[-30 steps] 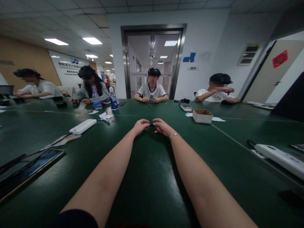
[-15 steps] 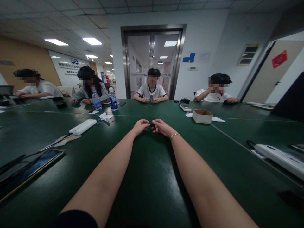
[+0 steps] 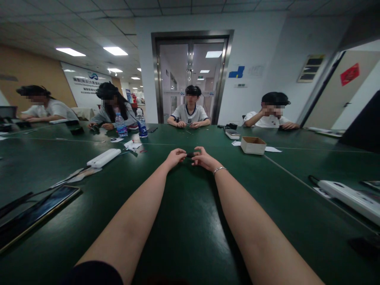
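Green tabletop (image 3: 190, 221) fills the lower frame, and at its centre the left hand (image 3: 175, 157) and right hand (image 3: 203, 159) meet, both pinched with fingertips on a small dark object (image 3: 190, 154) held between them just above the surface. Right of them sits an open cardboard box (image 3: 253, 145); to the left lies a white power strip (image 3: 103, 157), with two water bottles (image 3: 141, 124) further back.

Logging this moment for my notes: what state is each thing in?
Left hand: fingers pinched on small dark object.
Right hand: pinching the same object.
Cardboard box: open on green table.
Water bottles: upright, capped.
Glass doors: closed.
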Tool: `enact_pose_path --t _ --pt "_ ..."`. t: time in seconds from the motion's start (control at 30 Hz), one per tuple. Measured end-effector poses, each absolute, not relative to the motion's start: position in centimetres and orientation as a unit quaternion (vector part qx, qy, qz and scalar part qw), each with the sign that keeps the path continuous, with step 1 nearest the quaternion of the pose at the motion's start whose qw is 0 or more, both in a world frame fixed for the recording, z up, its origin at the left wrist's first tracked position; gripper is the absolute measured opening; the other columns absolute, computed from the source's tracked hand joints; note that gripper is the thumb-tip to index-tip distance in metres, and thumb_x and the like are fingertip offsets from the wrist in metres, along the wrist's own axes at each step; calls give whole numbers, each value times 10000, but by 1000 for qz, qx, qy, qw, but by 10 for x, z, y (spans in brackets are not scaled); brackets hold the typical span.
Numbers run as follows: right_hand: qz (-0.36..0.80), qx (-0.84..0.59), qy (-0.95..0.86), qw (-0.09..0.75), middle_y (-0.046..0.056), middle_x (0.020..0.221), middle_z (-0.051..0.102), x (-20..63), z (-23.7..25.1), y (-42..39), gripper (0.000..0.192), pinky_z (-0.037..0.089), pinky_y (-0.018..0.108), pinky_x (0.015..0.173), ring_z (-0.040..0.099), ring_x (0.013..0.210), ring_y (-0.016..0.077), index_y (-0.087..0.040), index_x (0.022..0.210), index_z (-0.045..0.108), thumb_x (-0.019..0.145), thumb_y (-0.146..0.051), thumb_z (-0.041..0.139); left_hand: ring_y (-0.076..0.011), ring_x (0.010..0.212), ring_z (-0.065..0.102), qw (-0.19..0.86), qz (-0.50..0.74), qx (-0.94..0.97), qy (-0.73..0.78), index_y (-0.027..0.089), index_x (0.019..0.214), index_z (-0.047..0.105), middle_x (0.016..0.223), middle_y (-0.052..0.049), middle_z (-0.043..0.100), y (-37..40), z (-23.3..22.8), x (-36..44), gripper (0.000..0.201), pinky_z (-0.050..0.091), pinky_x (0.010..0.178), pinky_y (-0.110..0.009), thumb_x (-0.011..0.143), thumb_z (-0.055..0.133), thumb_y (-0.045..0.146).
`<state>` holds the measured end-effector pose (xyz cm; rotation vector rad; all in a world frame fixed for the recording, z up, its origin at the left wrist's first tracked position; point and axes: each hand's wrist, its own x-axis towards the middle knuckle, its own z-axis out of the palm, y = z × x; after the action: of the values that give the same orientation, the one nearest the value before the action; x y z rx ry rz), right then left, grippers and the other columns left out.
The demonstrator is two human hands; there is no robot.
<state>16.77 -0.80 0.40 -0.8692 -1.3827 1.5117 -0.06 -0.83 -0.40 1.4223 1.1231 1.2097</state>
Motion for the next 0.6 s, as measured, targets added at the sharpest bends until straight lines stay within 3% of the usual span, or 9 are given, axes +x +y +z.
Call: enact_pose_path --t 0.07,0.2,0.33,0.5,0.6 --pt "614 -350 -558 435 -69 708 528 167 6 -10 408 557 312 549 497 377 52 -243 997 339 743 -130 638 -70 569 510 462 491 580 457 144 812 563 694 4 574 -9 -3 0 171 422 572 -207 664 629 199" --pt "602 -381 -564 419 -59 623 514 166 7 -11 174 544 277 489 400 317 30 -196 936 388 839 -208 532 -72 578 516 463 490 584 452 143 807 561 690 0 572 -9 -4 0 141 415 561 -200 679 608 180" --pt "616 -349 -551 441 -90 677 511 168 5 -10 446 557 313 568 479 368 43 -240 1019 332 728 -58 617 -73 576 516 462 495 579 454 141 799 560 680 -1 564 -8 -5 0 141 419 561 -200 673 613 175" --pt "617 -367 -554 423 -76 594 489 168 3 -8 224 547 296 516 442 340 46 -192 964 376 819 -160 544 -73 567 513 460 492 585 451 137 819 564 683 -4 565 -9 -4 -1 165 416 550 -200 674 618 194" --pt "612 -357 -550 441 -89 655 498 168 2 -7 423 555 308 541 465 359 43 -227 1009 341 731 -31 593 -73 560 512 456 491 584 457 136 814 566 676 -2 564 -9 -4 0 160 418 552 -205 673 619 192"
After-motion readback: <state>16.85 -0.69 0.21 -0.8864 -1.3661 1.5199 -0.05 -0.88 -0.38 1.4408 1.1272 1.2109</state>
